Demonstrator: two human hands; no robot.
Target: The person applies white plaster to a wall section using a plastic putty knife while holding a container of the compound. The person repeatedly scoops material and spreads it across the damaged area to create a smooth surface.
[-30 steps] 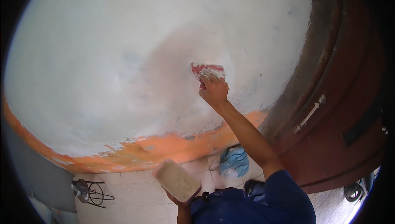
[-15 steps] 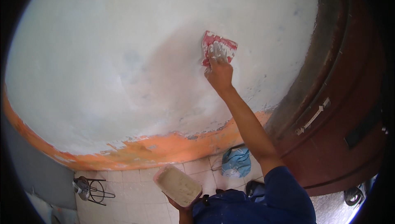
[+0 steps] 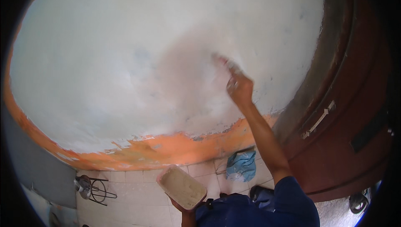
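My right hand is raised in front of a wall coated with whitish putty. Its fingers are closed on a red plastic putty spreader, smeared with white and seen nearly edge-on, blurred by motion. Whether the blade touches the wall, I cannot tell. Down at waist height, my left hand supports a pinkish rectangular tub from beneath. Beige putty covers the inside of the tub. Most of the left hand's fingers are hidden under it.
Bare orange paint runs along the wall's lower edge. A blue plastic bag lies on the tiled floor. To the left stands a black metal stool with something on it; a dark red door borders the right.
My right hand has moved down and to the right, and the spreader has turned from face-on to nearly edge-on. The left hand and tub stay almost in place.
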